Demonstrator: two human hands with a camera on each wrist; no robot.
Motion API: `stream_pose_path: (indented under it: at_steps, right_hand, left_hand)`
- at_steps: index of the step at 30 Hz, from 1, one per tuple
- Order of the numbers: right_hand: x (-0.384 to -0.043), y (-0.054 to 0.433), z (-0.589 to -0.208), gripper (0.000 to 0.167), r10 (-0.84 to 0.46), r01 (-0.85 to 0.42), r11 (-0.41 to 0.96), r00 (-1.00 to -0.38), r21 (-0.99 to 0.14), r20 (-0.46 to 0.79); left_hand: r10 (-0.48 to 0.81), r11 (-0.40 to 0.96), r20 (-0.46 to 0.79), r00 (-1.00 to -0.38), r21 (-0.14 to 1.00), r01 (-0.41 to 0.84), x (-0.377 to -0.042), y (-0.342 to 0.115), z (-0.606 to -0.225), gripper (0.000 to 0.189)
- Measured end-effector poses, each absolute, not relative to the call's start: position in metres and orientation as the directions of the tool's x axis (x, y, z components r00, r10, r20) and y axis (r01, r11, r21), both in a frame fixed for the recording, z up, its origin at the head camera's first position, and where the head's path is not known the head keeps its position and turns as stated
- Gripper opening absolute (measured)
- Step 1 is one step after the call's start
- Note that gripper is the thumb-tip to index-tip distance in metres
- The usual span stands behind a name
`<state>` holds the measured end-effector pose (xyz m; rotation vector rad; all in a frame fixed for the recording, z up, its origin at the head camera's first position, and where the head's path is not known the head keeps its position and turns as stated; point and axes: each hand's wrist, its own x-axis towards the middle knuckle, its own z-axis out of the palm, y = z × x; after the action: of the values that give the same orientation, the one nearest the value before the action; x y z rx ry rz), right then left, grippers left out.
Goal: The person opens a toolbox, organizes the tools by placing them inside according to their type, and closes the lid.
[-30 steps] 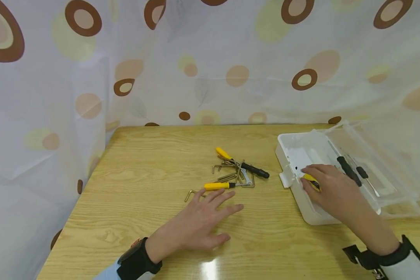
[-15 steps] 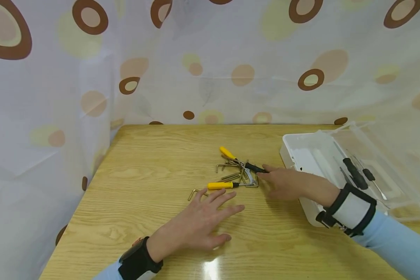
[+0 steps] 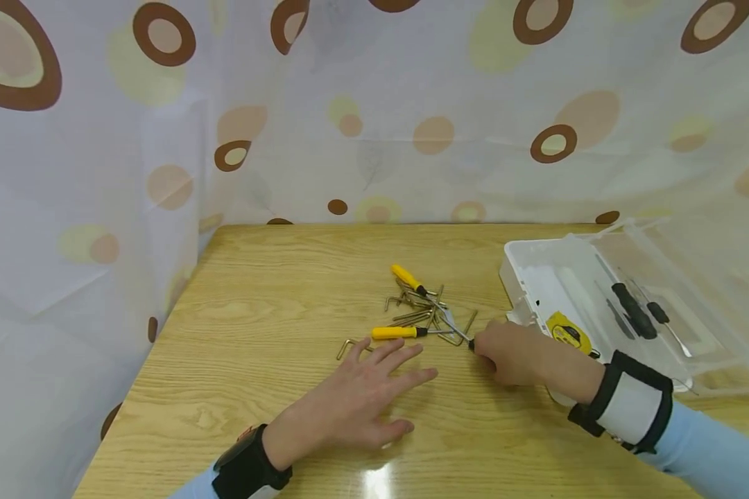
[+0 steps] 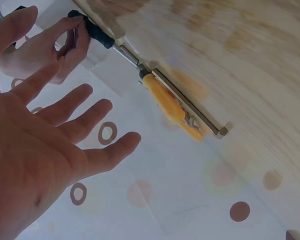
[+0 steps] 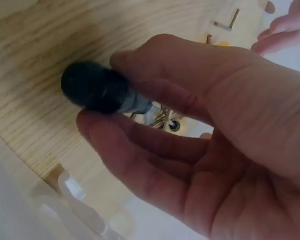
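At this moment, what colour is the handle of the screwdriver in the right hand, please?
The handle is nearly black; the left wrist view shows it best.

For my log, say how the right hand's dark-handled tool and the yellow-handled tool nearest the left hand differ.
The dark-handled tool is pinched in the right hand; the yellow-handled tool lies unheld. The dark one's handle looks black, the yellow one's yellow with a black collar. Both have metal shafts.
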<state>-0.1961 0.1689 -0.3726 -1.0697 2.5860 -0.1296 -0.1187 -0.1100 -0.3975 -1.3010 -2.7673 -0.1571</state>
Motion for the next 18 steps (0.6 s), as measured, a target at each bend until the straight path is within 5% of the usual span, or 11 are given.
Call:
stream_pose_path:
  at_steps: [9, 18]
  right_hand:
    - [-0.180, 0.170, -0.366, 0.029, -0.627, -0.611, 0.777, -0.771, -0.150, -0.107]
    - [-0.177, 0.193, -0.355, 0.016, -0.610, -0.643, 0.747, -0.764, -0.168, 0.211]
  left_hand:
    - [0.751, 0.649, 0.124, -0.648, 0.044, 0.760, -0.117, -0.109, -0.397, 0.070]
    - [0.755, 0.641, 0.115, -0.645, 0.076, 0.764, -0.117, -0.110, -0.398, 0.069]
